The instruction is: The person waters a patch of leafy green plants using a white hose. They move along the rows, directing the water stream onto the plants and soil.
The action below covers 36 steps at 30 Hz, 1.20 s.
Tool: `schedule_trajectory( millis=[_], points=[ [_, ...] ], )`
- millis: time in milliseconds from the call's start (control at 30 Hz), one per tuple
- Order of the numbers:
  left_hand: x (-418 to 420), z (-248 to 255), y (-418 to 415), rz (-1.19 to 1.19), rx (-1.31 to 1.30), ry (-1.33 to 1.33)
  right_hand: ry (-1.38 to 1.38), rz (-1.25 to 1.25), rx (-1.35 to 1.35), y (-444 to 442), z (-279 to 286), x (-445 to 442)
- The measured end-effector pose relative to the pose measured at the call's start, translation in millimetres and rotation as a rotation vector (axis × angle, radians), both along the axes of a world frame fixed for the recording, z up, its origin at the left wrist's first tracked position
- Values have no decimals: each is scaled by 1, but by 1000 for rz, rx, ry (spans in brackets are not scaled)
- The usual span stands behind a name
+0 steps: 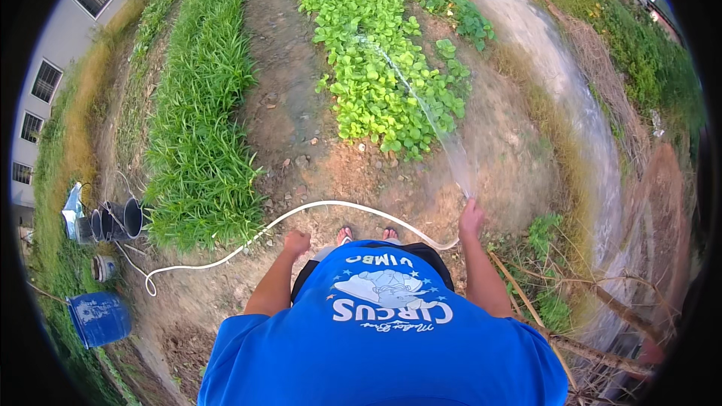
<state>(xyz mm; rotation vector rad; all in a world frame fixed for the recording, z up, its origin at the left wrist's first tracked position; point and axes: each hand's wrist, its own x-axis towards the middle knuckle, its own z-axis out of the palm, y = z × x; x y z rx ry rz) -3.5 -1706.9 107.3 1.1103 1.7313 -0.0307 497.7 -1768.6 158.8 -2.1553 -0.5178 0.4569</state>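
Observation:
My right hand grips the end of a white garden hose, held out at the right side of my body. A spray of water leaves the hose end and arcs forward onto a bed of bright green leafy plants. From my right hand the hose curves in front of my feet and runs left along the ground. My left hand hangs at my left side with its fingers curled and nothing visible in it. A bed of tall, grass-like green plants grows ahead on the left.
Black buckets, a small pale bucket and a blue plastic barrel are at the left. A dirt furrow divides the beds. Dry branches lie at the lower right, beside a pale path.

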Motion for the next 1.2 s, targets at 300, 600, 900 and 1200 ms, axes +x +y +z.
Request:
schedule_trajectory(
  millis=[300,600,900,1200],
  points=[
    [-24,-22,-1,150,26,-65,58,74,279,65,22,-7],
    [-24,-6,-10,179,61,-42,134,99,373,116,54,-28],
    [-30,-4,-26,206,91,-22,12,142,269,130,59,-40],
    [-34,-9,-28,209,68,-19,-59,176,188,110,47,-36]
  ],
)
